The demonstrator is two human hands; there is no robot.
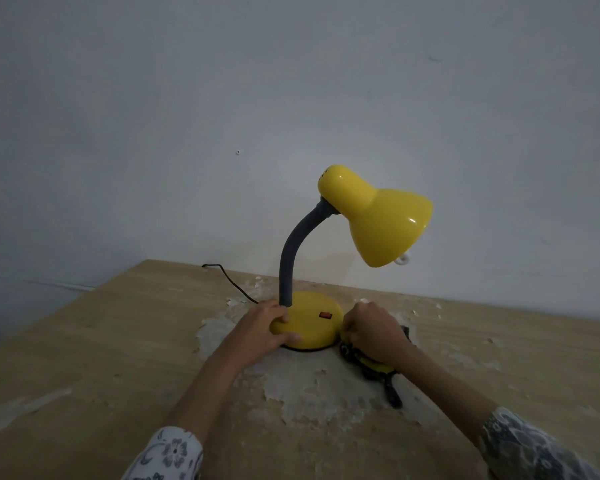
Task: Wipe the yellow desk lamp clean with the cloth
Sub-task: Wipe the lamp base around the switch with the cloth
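The yellow desk lamp [378, 216] stands upright on the wooden table [84, 358], with a grey bendy neck [291, 251] and a round yellow base [316, 320] bearing a red switch [325, 315]. My left hand [262, 327] grips the left edge of the base, thumb on top. My right hand [374, 332] is closed on a black and yellow cloth [371, 365], pressed against the base's right edge. Part of the cloth trails onto the table toward me.
A black power cord [229, 282] runs from the base back to the wall. The table's veneer is peeled and flaking around the lamp [309, 393]. A pale wall [291, 98] rises right behind the table.
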